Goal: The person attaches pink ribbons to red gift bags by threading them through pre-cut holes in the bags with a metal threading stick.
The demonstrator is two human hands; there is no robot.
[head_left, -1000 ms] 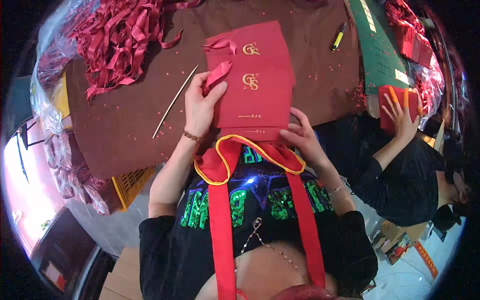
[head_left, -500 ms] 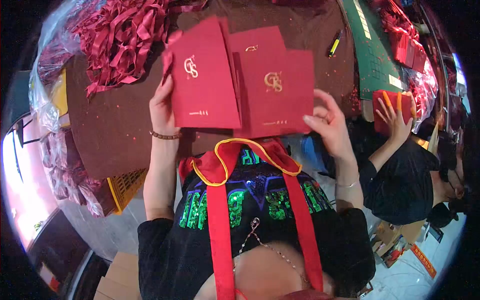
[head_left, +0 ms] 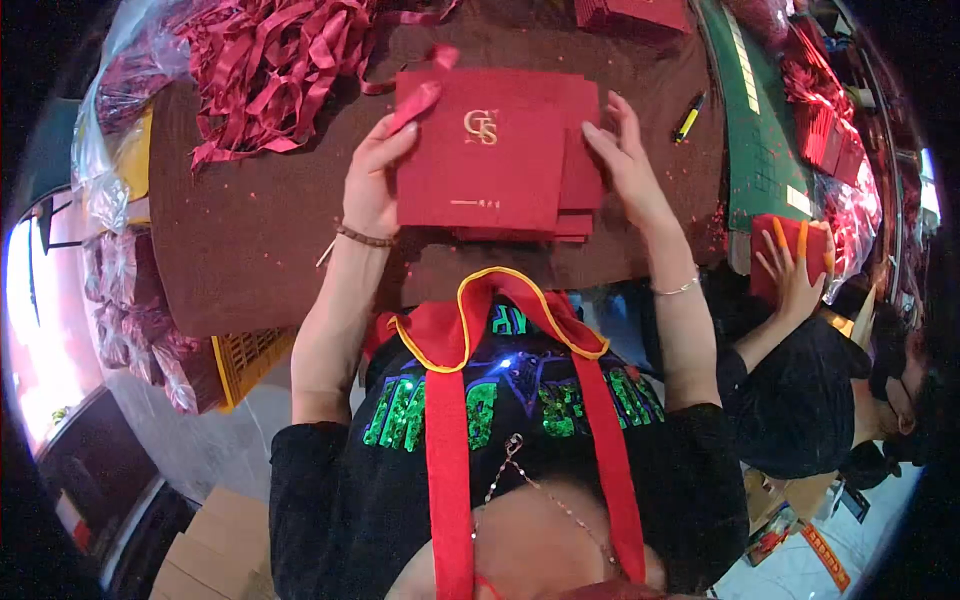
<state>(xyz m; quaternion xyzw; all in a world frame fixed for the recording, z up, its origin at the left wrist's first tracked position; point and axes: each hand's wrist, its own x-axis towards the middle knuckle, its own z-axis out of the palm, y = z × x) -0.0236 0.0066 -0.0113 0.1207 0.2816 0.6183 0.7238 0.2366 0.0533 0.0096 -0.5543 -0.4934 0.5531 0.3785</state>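
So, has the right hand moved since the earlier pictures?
Yes, forward, away from the body: the right hand is now closer to the yellow pen on the brown cloth than in both earlier pictures.

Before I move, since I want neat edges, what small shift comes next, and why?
Probably ease the right hand inward to square the flat dark-red pieces: they jut past the gold-lettered top one at right and bottom, while the left hand grips its left edge.
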